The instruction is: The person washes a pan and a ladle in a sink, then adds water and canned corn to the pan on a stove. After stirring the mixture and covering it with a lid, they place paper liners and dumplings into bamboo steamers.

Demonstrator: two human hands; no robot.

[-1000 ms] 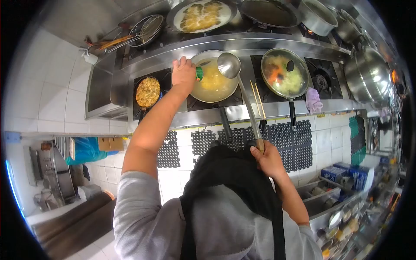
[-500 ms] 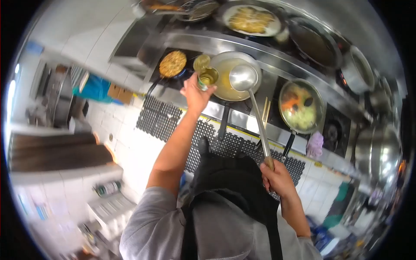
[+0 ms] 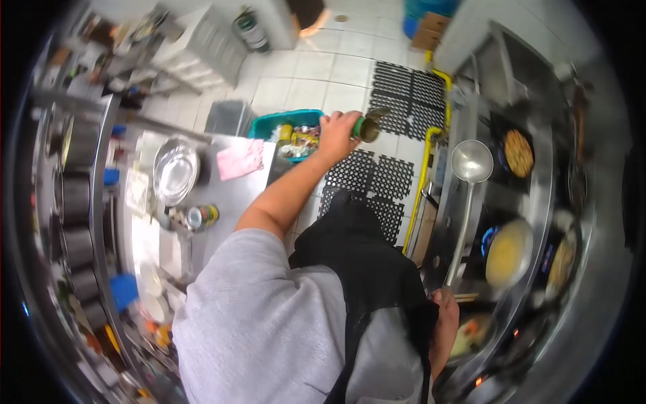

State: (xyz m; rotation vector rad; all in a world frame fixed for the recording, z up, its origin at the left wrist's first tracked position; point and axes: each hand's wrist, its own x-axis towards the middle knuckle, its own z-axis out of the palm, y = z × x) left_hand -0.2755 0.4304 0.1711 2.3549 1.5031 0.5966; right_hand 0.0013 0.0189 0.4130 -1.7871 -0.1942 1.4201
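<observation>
My left hand (image 3: pixel 338 137) is wrapped round an opened tin can (image 3: pixel 367 130), its cut lid bent up at the mouth. The can is tilted, its mouth facing right, over the floor beside a teal bin (image 3: pixel 257 126) of rubbish. My right hand (image 3: pixel 443 322) grips the lower end of a long-handled ladle (image 3: pixel 472 161). The ladle's round bowl is above the front edge of the stove. To its right, a pan of yellow liquid (image 3: pixel 506 254) sits over a blue flame. A browned flat cake (image 3: pixel 519 153) fills another pan farther off.
On the left, a steel counter (image 3: pixel 225 195) bears a pink cloth (image 3: pixel 241 159), a labelled can (image 3: pixel 202 217) and a shiny metal bowl (image 3: pixel 176 172). Black perforated mats (image 3: pixel 387 178) lie on the tiled floor. A yellow pipe (image 3: pixel 420 202) runs along the stove front.
My body and view have turned left, away from the stove towards the bin. My left hand has carried the can from above the stove to beside the bin. The ladle has left the pan.
</observation>
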